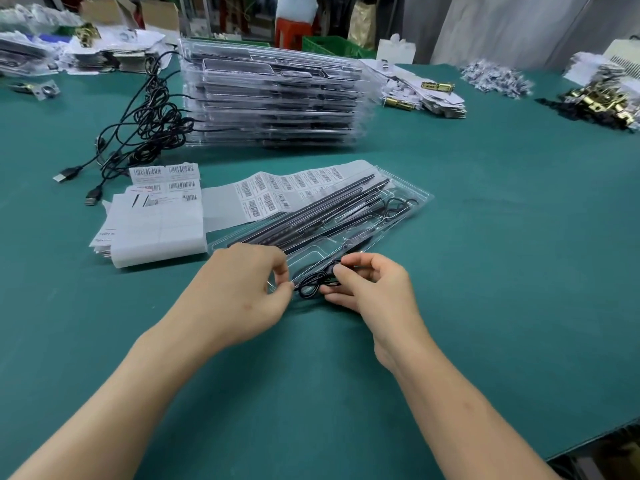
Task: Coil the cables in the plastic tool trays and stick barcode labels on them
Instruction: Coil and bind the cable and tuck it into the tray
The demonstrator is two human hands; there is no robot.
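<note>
A clear plastic tool tray (412, 206) lies slantwise on the green table, holding long black tools and a thin black cable (313, 284) looped at its near end. My left hand (242, 289) pinches the cable's left side at the tray's near corner. My right hand (374, 289) grips the cable's right side, thumb and fingers curled round it. A strip of barcode labels (277, 195) lies partly under the tray's far side, and a pile of label sheets (159, 216) sits to its left.
A tall stack of filled clear trays (273, 98) stands behind, with tangled black USB cables (145, 116) hanging out at its left. Brass hardware and paper piles (426, 91) lie at the far right and far left. The table's edge (588, 441) runs at the lower right.
</note>
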